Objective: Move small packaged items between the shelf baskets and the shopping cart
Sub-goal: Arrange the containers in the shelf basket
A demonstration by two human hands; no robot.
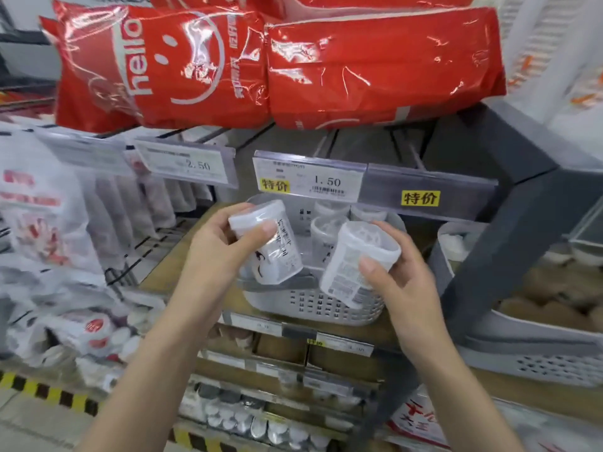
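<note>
Above white perforated plastic shelf basket (313,306): left hand (212,252) grips clear lidded plastic jar (266,241), right hand (403,275) grips second clear jar (357,261). More jars (328,231) inside basket. Red plastic-wrapped packs (270,63) overhead; price-tag rail (310,181) far behind hands.

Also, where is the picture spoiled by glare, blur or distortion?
Head view: glare streaks the red bags; the wide lens bends the shelf rail and leans the grey post; the white packs at the left edge are smeared; the tubs in the left hand and right hand stay fairly sharp.
</note>
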